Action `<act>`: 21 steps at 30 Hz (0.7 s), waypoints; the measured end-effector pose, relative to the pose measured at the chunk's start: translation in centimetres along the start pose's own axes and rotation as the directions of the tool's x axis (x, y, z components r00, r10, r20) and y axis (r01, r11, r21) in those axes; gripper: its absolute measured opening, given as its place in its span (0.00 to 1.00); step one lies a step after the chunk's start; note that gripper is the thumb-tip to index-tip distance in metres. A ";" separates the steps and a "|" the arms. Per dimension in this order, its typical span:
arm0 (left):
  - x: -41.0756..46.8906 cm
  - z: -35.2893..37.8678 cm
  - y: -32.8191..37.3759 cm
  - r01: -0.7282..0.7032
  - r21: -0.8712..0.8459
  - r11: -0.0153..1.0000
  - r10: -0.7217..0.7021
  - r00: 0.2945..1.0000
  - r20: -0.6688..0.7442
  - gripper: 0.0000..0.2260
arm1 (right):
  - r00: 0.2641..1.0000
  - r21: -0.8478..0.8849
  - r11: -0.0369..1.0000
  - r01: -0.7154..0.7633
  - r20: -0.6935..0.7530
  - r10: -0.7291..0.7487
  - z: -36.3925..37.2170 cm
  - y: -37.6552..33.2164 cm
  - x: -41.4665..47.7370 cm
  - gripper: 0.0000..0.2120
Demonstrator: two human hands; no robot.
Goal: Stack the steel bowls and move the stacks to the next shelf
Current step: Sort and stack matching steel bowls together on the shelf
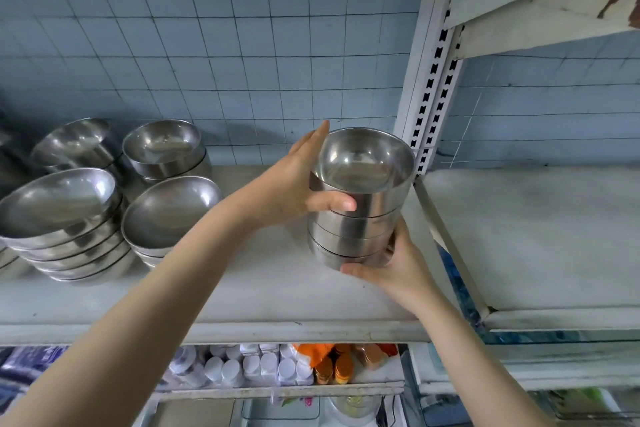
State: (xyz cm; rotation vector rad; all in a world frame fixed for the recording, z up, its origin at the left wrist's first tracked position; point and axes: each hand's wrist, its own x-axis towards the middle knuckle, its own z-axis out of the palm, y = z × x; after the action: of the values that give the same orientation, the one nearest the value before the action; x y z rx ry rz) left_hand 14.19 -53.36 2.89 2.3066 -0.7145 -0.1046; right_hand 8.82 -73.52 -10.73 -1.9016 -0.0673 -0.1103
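A stack of several steel bowls (360,204) is held above the right end of the left shelf (242,291), close to the white upright post (433,80). My left hand (294,184) grips the stack's upper left side, thumb across the front. My right hand (391,263) cups the stack's bottom right from below. More stacks of steel bowls stand at the left: a tall tilted stack (65,218), a shorter stack (166,215), and two at the back (166,149) (74,142). The neighbouring right shelf (536,236) lies past the post.
A blue tiled wall (225,45) backs both shelves. A higher shelf board (547,10) overhangs the right bay. Below the left shelf stand white-capped bottles (249,367) and orange-capped jars (332,367).
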 end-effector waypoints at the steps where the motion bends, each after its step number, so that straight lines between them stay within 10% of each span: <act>1: -0.2 -0.7 -0.5 0.022 0.014 1.000 -0.022 1.000 0.003 0.57 | 1.000 0.006 1.000 0.004 0.008 -0.004 0.7 -0.2 0.4 0.49; 13: -1.1 -10.9 -6.0 0.260 0.136 0.956 -0.272 0.960 0.074 0.55 | 0.997 0.066 0.998 -0.024 -0.078 0.029 8.2 -2.1 3.9 0.43; 21: 0.9 -18.4 -15.5 0.530 0.610 0.589 -0.625 0.777 -0.071 0.56 | 0.984 0.082 0.996 0.018 -0.178 -0.003 10.3 -1.8 3.6 0.44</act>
State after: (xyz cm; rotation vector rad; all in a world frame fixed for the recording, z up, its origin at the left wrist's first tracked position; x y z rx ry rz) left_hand 27.05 -33.33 6.56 3.1158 0.0161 -0.4125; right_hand 12.65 -63.26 -12.00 -1.8007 0.0388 -0.2802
